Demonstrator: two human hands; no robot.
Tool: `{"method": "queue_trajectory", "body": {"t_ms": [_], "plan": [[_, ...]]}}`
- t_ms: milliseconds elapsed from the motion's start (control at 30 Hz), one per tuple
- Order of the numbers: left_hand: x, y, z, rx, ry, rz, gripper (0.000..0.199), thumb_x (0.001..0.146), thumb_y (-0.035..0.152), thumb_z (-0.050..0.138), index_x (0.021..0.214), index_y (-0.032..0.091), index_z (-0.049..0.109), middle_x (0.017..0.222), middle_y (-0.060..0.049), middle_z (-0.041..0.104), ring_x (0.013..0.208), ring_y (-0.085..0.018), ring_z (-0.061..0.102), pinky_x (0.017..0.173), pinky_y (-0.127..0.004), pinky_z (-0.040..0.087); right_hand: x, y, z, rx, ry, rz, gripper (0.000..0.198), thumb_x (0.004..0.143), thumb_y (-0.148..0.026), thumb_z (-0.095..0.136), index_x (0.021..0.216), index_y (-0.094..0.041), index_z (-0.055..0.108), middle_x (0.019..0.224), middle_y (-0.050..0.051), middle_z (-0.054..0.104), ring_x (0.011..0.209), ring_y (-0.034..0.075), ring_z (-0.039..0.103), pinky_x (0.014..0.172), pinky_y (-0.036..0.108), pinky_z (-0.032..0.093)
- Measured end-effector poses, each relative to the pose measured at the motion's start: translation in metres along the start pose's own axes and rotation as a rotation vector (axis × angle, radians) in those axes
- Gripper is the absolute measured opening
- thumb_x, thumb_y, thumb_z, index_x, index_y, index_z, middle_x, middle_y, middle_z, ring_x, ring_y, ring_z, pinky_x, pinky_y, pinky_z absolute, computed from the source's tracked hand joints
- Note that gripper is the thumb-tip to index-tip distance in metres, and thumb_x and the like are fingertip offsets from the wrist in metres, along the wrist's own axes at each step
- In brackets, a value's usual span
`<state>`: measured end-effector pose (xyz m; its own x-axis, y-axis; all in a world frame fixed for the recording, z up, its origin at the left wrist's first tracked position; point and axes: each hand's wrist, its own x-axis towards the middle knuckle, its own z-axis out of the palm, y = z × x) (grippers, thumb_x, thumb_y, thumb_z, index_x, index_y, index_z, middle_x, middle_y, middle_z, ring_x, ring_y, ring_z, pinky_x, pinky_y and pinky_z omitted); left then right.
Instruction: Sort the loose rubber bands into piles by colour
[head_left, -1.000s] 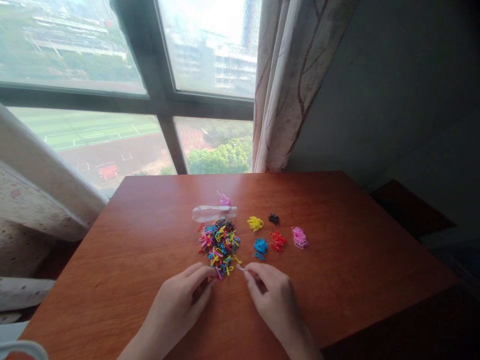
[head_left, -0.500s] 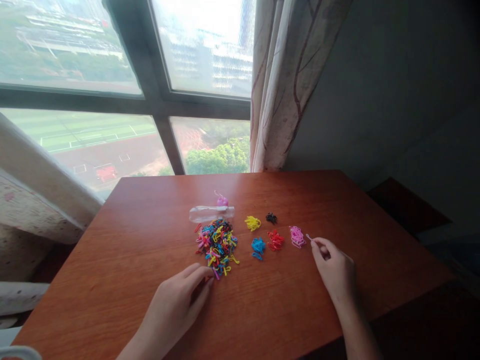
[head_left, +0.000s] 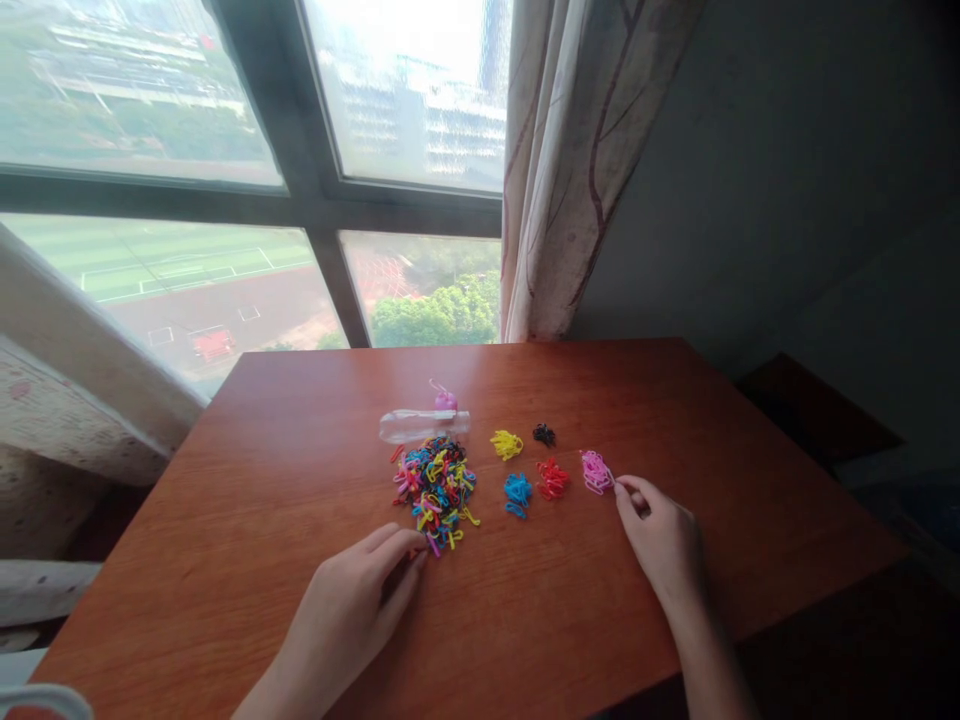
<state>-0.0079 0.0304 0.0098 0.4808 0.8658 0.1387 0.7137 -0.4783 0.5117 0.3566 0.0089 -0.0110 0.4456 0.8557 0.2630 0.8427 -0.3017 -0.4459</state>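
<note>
A mixed heap of small colored hair ties (head_left: 435,485) lies on the table, several colors tangled together. My left hand (head_left: 360,595) rests at its near edge, thumb and forefinger drawn together beside a purple hair tie (head_left: 433,544); what is between the tips is hidden. On the right, my right hand (head_left: 658,530) pinches a pink hair tie (head_left: 613,480) at the edge of the pink pile (head_left: 596,472). Between the hands lie separate piles: yellow (head_left: 506,445), black (head_left: 544,435), blue (head_left: 517,494) and red (head_left: 553,479).
A clear plastic bottle-shaped container (head_left: 420,427) lies on its side behind the heap, with a purple cap-like piece (head_left: 445,400) by it. The wooden table (head_left: 300,440) stands against a window, with a curtain (head_left: 555,200) at its frame.
My right hand has moved slightly left, bringing the pink hair tie up against the pink pile. My left hand stays nearly where it was.
</note>
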Motion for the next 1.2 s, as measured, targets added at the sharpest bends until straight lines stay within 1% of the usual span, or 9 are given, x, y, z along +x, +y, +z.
{"method": "queue_trajectory", "body": {"t_ms": [133, 267, 433, 500, 633, 733, 867, 1033, 1200], "plan": [[0.001, 0.002, -0.003, 0.029, 0.043, -0.047, 0.017, 0.094, 0.027, 0.046, 0.095, 0.026, 0.064, 0.083, 0.002, 0.070, 0.071, -0.013, 0.067, 0.062, -0.020, 0.047, -0.005, -0.008, -0.003, 0.057, 0.085, -0.039, 0.036, 0.089, -0.046, 0.049, 0.091, -0.019, 0.073, 0.072, 0.006, 0.071, 0.064, 0.021, 0.066, 0.061, 0.028, 0.044], [0.001, 0.003, -0.004, 0.039, 0.051, -0.075, 0.017, 0.093, 0.028, 0.047, 0.098, 0.026, 0.064, 0.084, 0.001, 0.070, 0.071, -0.014, 0.068, 0.061, -0.020, 0.047, -0.018, -0.037, -0.001, 0.179, 0.102, -0.148, 0.032, 0.091, -0.043, 0.051, 0.091, -0.019, 0.072, 0.074, 0.006, 0.072, 0.061, 0.018, 0.066, 0.061, 0.026, 0.048], [0.000, 0.001, 0.001, 0.050, 0.012, -0.062, 0.020, 0.094, 0.026, 0.045, 0.101, 0.027, 0.063, 0.086, 0.001, 0.070, 0.073, -0.014, 0.068, 0.063, -0.021, 0.048, -0.044, -0.082, 0.013, 0.350, -0.051, -0.305, 0.026, 0.096, -0.031, 0.046, 0.093, -0.021, 0.070, 0.085, 0.006, 0.073, 0.070, 0.018, 0.068, 0.066, 0.025, 0.051], [0.000, 0.000, 0.003, 0.060, 0.007, -0.067, 0.021, 0.094, 0.026, 0.045, 0.106, 0.028, 0.063, 0.091, 0.001, 0.071, 0.077, -0.015, 0.069, 0.066, -0.022, 0.049, -0.055, -0.098, 0.019, 0.383, -0.124, -0.363, 0.024, 0.096, -0.026, 0.046, 0.093, -0.021, 0.069, 0.083, 0.005, 0.072, 0.071, 0.017, 0.068, 0.066, 0.024, 0.049], [0.001, -0.001, 0.006, 0.071, 0.001, -0.084, 0.023, 0.095, 0.028, 0.046, 0.111, 0.029, 0.062, 0.097, 0.000, 0.072, 0.081, -0.016, 0.071, 0.068, -0.023, 0.050, -0.070, -0.118, 0.028, 0.418, -0.199, -0.433, 0.022, 0.094, -0.019, 0.046, 0.092, -0.021, 0.068, 0.079, 0.003, 0.070, 0.068, 0.016, 0.065, 0.066, 0.024, 0.047], [0.002, -0.001, 0.007, 0.084, -0.002, -0.087, 0.022, 0.094, 0.028, 0.047, 0.111, 0.029, 0.062, 0.095, 0.001, 0.072, 0.081, -0.016, 0.071, 0.067, -0.023, 0.049, -0.077, -0.124, 0.032, 0.432, -0.227, -0.452, 0.021, 0.092, -0.017, 0.047, 0.092, -0.021, 0.067, 0.079, 0.003, 0.070, 0.070, 0.016, 0.065, 0.068, 0.025, 0.046], [0.004, 0.001, 0.007, 0.098, -0.014, -0.079, 0.018, 0.094, 0.026, 0.047, 0.104, 0.028, 0.062, 0.091, 0.001, 0.071, 0.078, -0.016, 0.069, 0.066, -0.022, 0.048, -0.080, -0.126, 0.035, 0.444, -0.233, -0.458, 0.020, 0.091, -0.015, 0.048, 0.089, -0.021, 0.067, 0.079, 0.003, 0.070, 0.071, 0.016, 0.065, 0.068, 0.024, 0.045], [0.004, 0.002, 0.005, 0.094, -0.038, -0.073, 0.018, 0.095, 0.026, 0.045, 0.095, 0.027, 0.063, 0.087, 0.001, 0.069, 0.075, -0.015, 0.067, 0.065, -0.022, 0.046, -0.080, -0.127, 0.034, 0.443, -0.250, -0.456, 0.021, 0.091, -0.015, 0.047, 0.090, -0.022, 0.067, 0.079, 0.003, 0.069, 0.071, 0.016, 0.065, 0.069, 0.024, 0.045], [0.002, 0.001, 0.003, 0.050, -0.022, -0.079, 0.018, 0.094, 0.028, 0.047, 0.091, 0.026, 0.065, 0.082, 0.001, 0.067, 0.071, -0.014, 0.065, 0.064, -0.022, 0.045, -0.080, -0.127, 0.033, 0.429, -0.260, -0.464, 0.020, 0.091, -0.016, 0.047, 0.088, -0.022, 0.066, 0.076, 0.002, 0.068, 0.070, 0.016, 0.064, 0.068, 0.024, 0.044]]}}
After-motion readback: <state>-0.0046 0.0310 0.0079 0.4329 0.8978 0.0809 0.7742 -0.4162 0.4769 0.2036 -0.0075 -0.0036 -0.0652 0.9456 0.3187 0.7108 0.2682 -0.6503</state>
